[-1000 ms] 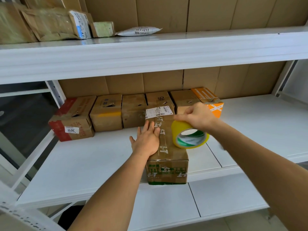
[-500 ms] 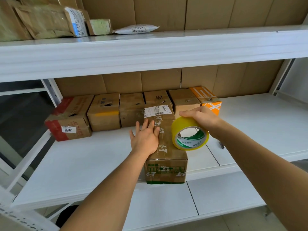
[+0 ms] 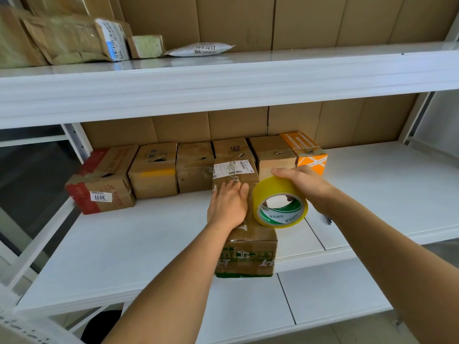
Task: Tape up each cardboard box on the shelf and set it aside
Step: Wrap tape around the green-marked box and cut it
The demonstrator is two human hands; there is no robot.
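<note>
Boxes are counted first: six cardboard boxes are lined in a row along the back of the middle shelf (image 3: 124, 244), from a red-edged box (image 3: 101, 180) at the left end to an orange box (image 3: 308, 152) at the right end, and a seventh, the long cardboard box (image 3: 246, 254), is set apart in front of them. Its long axis is run from the shelf's front edge toward the back, one short end being flush with or slightly over the front edge and the far end, which bears a white label (image 3: 233, 168), being close against the row. One roll of yellow tape (image 3: 279, 202) is seen, tilted on its edge, with its open core turned toward the camera, just beside the long box's right side and above its top. The left hand (image 3: 228, 207) is laid flat on top of the long box, fingers straight and close together, pointing toward the back. The right hand (image 3: 304, 184) is curled over the top of the tape roll and grips it. On the upper shelf (image 3: 223, 78), several parcels and one white pouch (image 3: 201, 49) are kept toward the left.
</note>
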